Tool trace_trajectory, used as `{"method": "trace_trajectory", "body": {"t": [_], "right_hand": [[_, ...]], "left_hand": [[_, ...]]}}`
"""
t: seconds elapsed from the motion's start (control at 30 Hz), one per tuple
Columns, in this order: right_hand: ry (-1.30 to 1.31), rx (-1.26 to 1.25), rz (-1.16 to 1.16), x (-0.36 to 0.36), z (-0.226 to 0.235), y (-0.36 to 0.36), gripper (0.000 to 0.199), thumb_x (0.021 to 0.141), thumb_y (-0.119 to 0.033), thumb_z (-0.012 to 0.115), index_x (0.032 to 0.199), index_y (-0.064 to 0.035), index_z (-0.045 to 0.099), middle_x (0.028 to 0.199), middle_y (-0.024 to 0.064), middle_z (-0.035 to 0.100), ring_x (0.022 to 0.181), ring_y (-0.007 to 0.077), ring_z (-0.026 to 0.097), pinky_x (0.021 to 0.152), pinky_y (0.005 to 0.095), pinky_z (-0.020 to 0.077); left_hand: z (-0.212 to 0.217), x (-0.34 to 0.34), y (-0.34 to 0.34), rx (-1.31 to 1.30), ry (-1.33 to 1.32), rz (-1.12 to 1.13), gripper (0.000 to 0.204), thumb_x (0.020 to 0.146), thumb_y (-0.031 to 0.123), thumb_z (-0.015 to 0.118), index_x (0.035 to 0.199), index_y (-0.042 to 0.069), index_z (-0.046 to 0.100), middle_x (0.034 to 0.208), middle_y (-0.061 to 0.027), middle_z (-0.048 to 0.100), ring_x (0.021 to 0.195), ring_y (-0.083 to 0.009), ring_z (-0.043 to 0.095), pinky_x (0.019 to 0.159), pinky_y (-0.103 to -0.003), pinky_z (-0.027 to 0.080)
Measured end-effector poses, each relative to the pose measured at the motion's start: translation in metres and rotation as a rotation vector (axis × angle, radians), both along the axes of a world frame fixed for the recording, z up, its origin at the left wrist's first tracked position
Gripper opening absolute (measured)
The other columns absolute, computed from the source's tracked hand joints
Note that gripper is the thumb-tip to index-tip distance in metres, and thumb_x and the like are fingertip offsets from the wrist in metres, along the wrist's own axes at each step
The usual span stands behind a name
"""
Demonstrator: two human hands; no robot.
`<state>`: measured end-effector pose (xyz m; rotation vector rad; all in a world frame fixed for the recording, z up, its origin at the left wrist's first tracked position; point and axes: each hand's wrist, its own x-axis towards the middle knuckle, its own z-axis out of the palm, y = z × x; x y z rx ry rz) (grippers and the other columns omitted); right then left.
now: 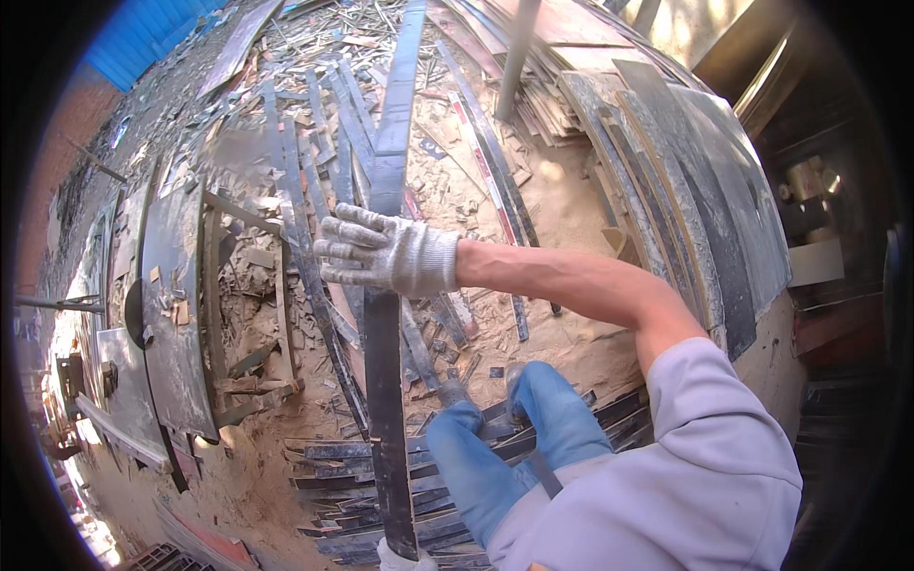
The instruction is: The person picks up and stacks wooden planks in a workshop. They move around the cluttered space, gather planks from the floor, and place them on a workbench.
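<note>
Taking the picture as a clock face centred on the right hand (376, 249), a long dark strip (388, 381) runs almost straight from 12 to 6 o'clock, passing under that hand. The right hand wears a pale grey knit glove; its fingers are stretched out toward 9 o'clock and lie flat across the strip, not curled around it. The left hand (422, 563), also in a pale glove, is at the strip's near end at 6 o'clock, largely cut off by the lower edge, so I cannot tell whether it grasps that end or only touches it. Below the right hand, between 5 and 6 o'clock, many dark strips (333, 469) lie crosswise in a loose layer near the blue trouser legs (476, 466). A strip with red and white (481, 160) lies between 1 and 2 o'clock on the sandy ground (581, 347). Large grey sheets (728, 171) lean together toward 3 o'clock, dark panels (176, 314) stand around 8 to 9 o'clock, and wood scraps (314, 48) cover the ground toward 11 o'clock.
</note>
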<state>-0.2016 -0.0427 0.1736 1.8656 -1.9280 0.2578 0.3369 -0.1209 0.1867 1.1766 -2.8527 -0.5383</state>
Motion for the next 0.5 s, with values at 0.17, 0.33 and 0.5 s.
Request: {"method": "trace_trajectory", "body": {"t": [0.17, 0.33, 0.5], "right_hand": [[0.012, 0.304, -0.052, -0.034, 0.164, 0.010, 0.032, 0.081, -0.009, 0.073, 0.111, -0.0089, 0.060, 0.100, 0.0054, 0.063, 0.099, 0.0260, 0.062, 0.096, 0.0418, 0.0502], [-0.029, 0.296, -0.013, -0.021, 0.241, 0.046, 0.025, 0.070, -0.005, 0.070, 0.093, -0.0045, 0.059, 0.083, 0.0110, 0.058, 0.085, 0.0302, 0.061, 0.075, 0.0425, 0.0499], [-0.216, 0.261, -0.146, 0.049, 0.238, 0.059, 0.032, 0.069, -0.006, 0.071, 0.099, -0.0054, 0.059, 0.082, 0.0150, 0.062, 0.076, 0.0355, 0.066, 0.068, 0.0463, 0.0533]], "left_hand": [[0.077, 0.098, -0.066, 0.134, -0.218, 0.182, 0.064, 0.075, 0.016, 0.082, 0.134, 0.009, 0.059, 0.121, -0.0185, 0.067, 0.111, -0.0365, 0.066, 0.094, -0.045, 0.053], [0.108, -0.005, -0.187, -0.634, 0.116, 0.142, 0.071, 0.076, 0.007, 0.075, 0.143, 0.010, 0.051, 0.139, -0.0171, 0.054, 0.133, -0.0383, 0.048, 0.115, -0.054, 0.037], [0.042, -0.091, -0.222, -0.118, 0.916, 0.926, 0.077, 0.084, 0.011, 0.068, 0.151, 0.003, 0.030, 0.150, -0.0275, 0.036, 0.138, -0.0433, 0.039, 0.117, -0.051, 0.033]]}}
